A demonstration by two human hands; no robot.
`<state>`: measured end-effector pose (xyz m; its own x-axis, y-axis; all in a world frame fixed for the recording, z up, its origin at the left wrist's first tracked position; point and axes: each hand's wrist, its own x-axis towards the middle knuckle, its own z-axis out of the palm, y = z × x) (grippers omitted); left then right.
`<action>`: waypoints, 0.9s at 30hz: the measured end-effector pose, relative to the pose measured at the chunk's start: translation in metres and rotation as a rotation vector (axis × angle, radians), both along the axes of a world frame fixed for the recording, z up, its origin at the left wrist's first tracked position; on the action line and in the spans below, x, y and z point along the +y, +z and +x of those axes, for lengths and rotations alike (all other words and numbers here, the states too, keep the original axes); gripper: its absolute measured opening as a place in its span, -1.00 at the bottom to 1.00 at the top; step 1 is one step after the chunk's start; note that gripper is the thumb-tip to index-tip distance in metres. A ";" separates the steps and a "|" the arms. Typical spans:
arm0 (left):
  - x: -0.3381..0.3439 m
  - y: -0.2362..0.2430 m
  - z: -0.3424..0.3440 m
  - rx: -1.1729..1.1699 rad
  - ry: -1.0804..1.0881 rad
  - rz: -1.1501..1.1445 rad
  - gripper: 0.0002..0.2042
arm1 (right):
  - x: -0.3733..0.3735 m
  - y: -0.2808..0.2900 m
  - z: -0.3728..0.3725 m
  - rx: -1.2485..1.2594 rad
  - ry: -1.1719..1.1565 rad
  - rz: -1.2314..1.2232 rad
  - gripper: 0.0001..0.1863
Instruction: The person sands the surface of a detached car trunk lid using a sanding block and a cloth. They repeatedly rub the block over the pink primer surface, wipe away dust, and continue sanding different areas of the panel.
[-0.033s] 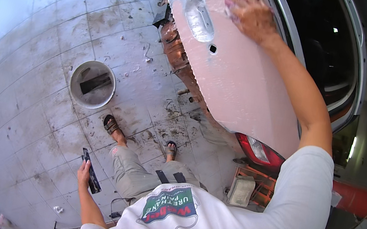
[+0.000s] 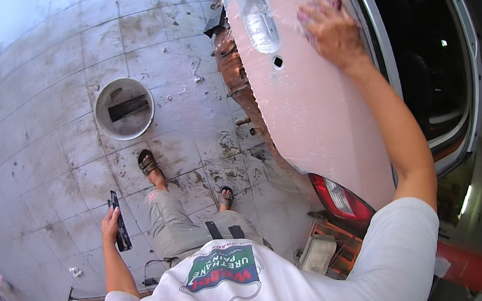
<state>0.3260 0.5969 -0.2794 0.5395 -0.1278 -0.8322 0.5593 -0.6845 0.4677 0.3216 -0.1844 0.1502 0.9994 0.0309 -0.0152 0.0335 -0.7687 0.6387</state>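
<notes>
Work the pink-coated car body panel (image 2: pixel 317 112), ahead and to the right and apparently wet, in light, even strokes of the right hand (image 2: pixel 333 35), judging from the pose to be wiping or rubbing. Lay the fingers flat, now spread and touching the surface beside the silver handle recess (image 2: pixel 261 23); impossible to tell whether clamped on a pad, despite the reddish bit (image 2: pixel 337 4) near the fingertips. Follow the curve rather than digging in, so as to feel for ridges through the palm. Go gently around the recess and the dark square hole (image 2: pixel 278 62), likely to catch a finger. Hold the long black block (image 2: pixel 122 231) low in the left hand (image 2: pixel 110 224), gripped by closed fingers, well apart from the coating. For clearing grit, perhaps use the round basin (image 2: pixel 129 134), on the floor near the sandals (image 2: pixel 148 164).
</notes>
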 end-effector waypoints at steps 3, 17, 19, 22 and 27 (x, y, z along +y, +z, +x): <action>-0.025 0.028 -0.024 -0.225 -0.135 0.024 -0.25 | 0.031 0.011 -0.107 0.036 0.060 0.119 -0.74; -0.328 0.193 -0.183 -0.681 -0.169 -0.473 -0.25 | 0.029 0.087 -0.322 -0.106 0.137 0.515 -0.05; -0.382 0.242 -0.191 -0.673 -0.297 -0.543 -0.17 | 0.023 0.113 -0.297 -0.253 0.052 0.692 -0.06; -0.473 0.274 -0.190 -0.730 -0.406 -0.588 -0.12 | -0.018 0.116 -0.267 -0.394 -0.020 0.695 -0.02; -0.554 0.289 -0.132 -0.789 0.003 -0.536 -0.23 | -0.011 0.100 -0.191 -0.120 -0.271 0.580 0.02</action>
